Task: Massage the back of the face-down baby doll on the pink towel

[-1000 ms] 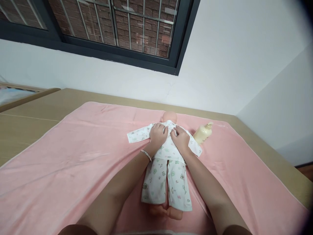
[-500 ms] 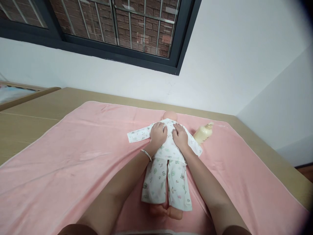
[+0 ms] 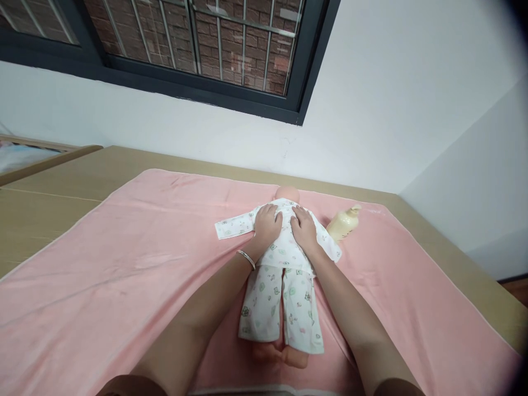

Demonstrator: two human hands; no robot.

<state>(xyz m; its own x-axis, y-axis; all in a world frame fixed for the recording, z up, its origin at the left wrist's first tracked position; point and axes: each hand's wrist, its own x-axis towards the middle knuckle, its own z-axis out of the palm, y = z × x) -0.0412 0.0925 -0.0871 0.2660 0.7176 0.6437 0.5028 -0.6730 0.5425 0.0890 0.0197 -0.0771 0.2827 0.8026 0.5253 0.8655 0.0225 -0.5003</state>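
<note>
A baby doll (image 3: 287,193) lies on its back on a pink towel (image 3: 124,258), head away from me, dressed in a white printed shirt (image 3: 235,224) and matching trousers (image 3: 280,311). Its bare feet (image 3: 280,355) point toward me. My left hand (image 3: 267,224), with a silver bracelet on the wrist, rests palm down on the doll's chest on the left side. My right hand (image 3: 304,228) lies flat on the chest beside it. Both hands have their fingers stretched out on the shirt near the collar.
A cream pump bottle (image 3: 344,224) lies on the towel just right of the doll's shoulder. The towel covers a wooden surface (image 3: 49,198) set against a white wall under a dark-framed window (image 3: 198,49). A wooden rail (image 3: 45,159) shows at far left.
My right hand went from pinching the shirt near the collar to lying flat on the chest. The left hand has barely shifted.
</note>
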